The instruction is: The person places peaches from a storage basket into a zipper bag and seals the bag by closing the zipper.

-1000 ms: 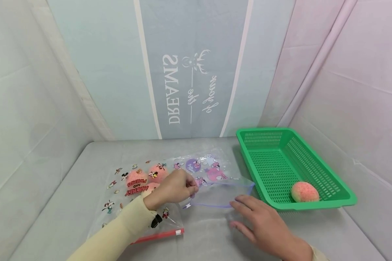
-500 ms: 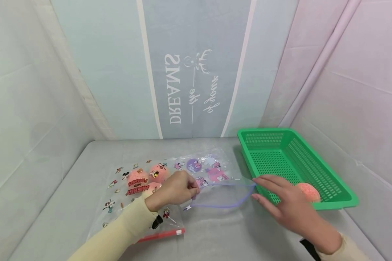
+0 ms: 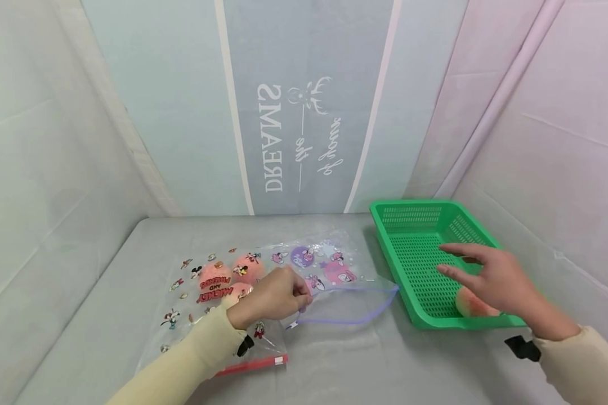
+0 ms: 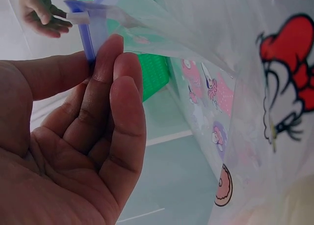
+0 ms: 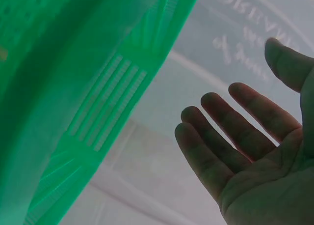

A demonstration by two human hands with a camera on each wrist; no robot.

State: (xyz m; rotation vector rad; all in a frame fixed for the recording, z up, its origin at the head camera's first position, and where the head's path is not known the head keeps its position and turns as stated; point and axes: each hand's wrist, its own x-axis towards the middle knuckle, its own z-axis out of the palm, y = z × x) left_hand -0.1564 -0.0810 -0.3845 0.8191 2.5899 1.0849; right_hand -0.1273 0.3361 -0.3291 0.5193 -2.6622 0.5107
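My left hand (image 3: 276, 295) pinches the purple-edged mouth of a clear zipper bag (image 3: 342, 273) between thumb and forefinger. The left wrist view shows the purple zip strip (image 4: 86, 38) between those fingertips, a white slider beside it. The bag's mouth gapes toward me. Above the green basket (image 3: 402, 267) my right hand (image 3: 501, 278) hovers with fingers spread, holding nothing. A peach (image 3: 473, 304) lies in the basket under that hand, partly hidden by it. Nothing lies between the fingers of the right hand (image 5: 260, 151) in the right wrist view.
Left of the purple bag lies a second clear bag with a red zip (image 3: 253, 364), printed with cartoon figures. Several peaches (image 3: 215, 275) are inside it, partly behind my left forearm. A patterned cloth (image 3: 309, 112) hangs behind the grey table (image 3: 334, 365).
My right hand has moved from the bag's mouth, past its right corner, to above the basket. The bag's mouth has spread at the right. The left hand keeps its hold.
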